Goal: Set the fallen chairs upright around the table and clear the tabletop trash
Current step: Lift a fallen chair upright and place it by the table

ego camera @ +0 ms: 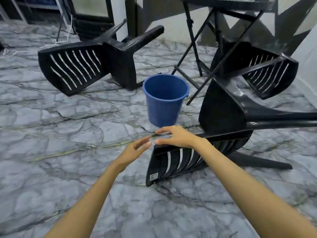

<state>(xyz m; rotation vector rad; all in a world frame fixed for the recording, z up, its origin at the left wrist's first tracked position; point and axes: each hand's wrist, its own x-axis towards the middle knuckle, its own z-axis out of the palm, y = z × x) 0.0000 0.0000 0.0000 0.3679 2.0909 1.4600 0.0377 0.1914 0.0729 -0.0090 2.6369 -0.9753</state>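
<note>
Three black plastic chairs lie fallen on the marble floor. The nearest chair (pixel 221 117) lies on its side at the right, its slatted backrest pointing toward me. My right hand (pixel 176 136) hovers open just above the top edge of that backrest, fingers spread. Just left of the backrest is my left hand (pixel 137 146), open and holding nothing. A second chair (pixel 85 66) lies at the left, legs pointing away. The third chair (pixel 260 69) lies under the black folding table (pixel 228 4) at the top right. The tabletop surface is out of view.
An empty blue bucket (pixel 164 107) stands upright on the floor between the chairs, just beyond my hands. The table's crossed legs (pixel 197 54) sit behind it. A dark door frame (pixel 92 16) and loose white string (pixel 10 53) are at the far left.
</note>
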